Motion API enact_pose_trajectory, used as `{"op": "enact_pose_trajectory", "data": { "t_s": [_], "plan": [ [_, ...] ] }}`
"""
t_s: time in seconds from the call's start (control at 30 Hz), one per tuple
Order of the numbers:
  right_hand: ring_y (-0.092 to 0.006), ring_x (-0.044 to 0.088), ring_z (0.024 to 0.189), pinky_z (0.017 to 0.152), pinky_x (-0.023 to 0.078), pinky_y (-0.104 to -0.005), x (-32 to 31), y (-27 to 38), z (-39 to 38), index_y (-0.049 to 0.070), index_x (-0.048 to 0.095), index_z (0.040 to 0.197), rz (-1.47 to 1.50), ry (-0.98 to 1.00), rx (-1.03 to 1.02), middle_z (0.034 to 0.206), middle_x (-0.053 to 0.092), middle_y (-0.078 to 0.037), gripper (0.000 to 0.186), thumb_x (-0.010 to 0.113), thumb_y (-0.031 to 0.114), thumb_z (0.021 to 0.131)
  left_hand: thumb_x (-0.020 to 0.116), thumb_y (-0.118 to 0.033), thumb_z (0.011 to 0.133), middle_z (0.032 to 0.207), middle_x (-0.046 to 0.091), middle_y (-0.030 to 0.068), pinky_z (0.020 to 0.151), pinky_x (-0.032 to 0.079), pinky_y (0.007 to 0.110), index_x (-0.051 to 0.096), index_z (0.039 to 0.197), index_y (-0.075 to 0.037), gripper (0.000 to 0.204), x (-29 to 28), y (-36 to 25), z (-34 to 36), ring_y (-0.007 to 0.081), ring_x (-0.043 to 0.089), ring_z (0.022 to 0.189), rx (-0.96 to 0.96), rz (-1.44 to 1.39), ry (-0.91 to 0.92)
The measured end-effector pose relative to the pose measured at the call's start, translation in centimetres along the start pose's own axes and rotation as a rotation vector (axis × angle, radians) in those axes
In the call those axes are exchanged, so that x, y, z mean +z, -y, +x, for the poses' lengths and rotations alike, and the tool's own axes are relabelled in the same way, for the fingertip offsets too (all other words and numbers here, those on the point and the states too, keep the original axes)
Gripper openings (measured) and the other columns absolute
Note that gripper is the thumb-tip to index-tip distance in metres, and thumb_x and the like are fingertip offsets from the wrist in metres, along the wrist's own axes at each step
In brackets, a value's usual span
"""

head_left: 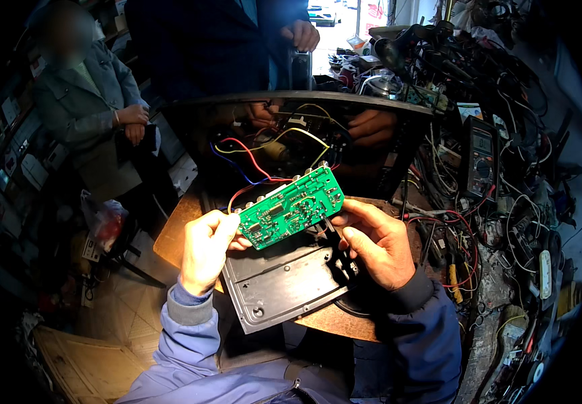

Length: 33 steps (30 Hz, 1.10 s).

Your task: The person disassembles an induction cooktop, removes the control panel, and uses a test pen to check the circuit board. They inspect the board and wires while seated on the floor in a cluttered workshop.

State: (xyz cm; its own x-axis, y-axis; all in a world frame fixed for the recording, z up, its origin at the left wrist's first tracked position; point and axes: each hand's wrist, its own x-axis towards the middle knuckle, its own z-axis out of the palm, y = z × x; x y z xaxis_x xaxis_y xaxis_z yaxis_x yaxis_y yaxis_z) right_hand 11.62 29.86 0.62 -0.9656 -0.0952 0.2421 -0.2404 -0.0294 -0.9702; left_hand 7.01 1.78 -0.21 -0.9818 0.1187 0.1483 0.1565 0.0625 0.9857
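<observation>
A green circuit board (291, 210) is tilted up in front of me, its soldered side showing. My left hand (209, 246) pinches its left end between thumb and fingers. At the lower right corner, my right hand (380, 242) has its fingers curled against the board's edge. A dark thin piece runs by those fingertips; I cannot make out what it is. Red, blue and yellow wires (254, 158) lead from behind the board toward a large glossy black housing (385, 161). Below the board lies a flat black plastic panel (287, 286).
The wooden table (351, 323) carries the panel. To the right, a multimeter (481, 158) stands among tangled cables, with red leads (466, 236) nearby. A person in a grey coat (92, 101) is at the left; another in dark clothes (217, 54) stands behind the housing.
</observation>
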Motion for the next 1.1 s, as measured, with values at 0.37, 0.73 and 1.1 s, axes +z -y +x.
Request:
{"op": "enact_pose_trajectory", "data": {
  "t_s": [0.37,0.73,1.1],
  "plan": [
    [-0.0151,0.065,0.087,0.07,0.053,-0.0252,0.0,-0.1,-0.1,-0.002,0.048,0.135,0.108,0.019,-0.008,0.113,0.064,-0.011,0.04,0.056,0.0,0.095,0.06,-0.028,0.098,0.08,0.067,0.0108,0.066,0.057,0.027,0.061,0.09,0.002,0.031,0.0,-0.3,-0.3,0.016,0.068,0.069,0.016,0.014,0.008],
    [-0.0133,0.065,0.083,0.071,0.054,-0.0248,0.4,0.0,-0.1,-0.002,0.057,0.124,0.153,-0.056,-0.002,0.106,0.067,-0.008,0.027,0.057,0.003,0.097,0.059,-0.019,0.098,0.082,0.068,0.0106,0.071,0.056,0.027,0.062,0.092,0.003,0.023,0.0,-0.1,-1.1,0.0156,0.068,0.074,0.1,0.052,0.041],
    [-0.0103,0.065,0.076,0.069,0.055,-0.0239,0.4,-1.1,0.1,-0.002,0.062,0.108,0.161,-0.1,-0.033,0.094,0.067,-0.006,0.014,0.059,-0.001,0.095,0.073,-0.002,0.081,0.088,0.068,0.0097,0.072,0.054,0.028,0.067,0.088,0.003,0.011,-0.3,-0.5,-3.5,0.0156,0.067,0.078,0.41,0.396,-0.042]
  ]
}}
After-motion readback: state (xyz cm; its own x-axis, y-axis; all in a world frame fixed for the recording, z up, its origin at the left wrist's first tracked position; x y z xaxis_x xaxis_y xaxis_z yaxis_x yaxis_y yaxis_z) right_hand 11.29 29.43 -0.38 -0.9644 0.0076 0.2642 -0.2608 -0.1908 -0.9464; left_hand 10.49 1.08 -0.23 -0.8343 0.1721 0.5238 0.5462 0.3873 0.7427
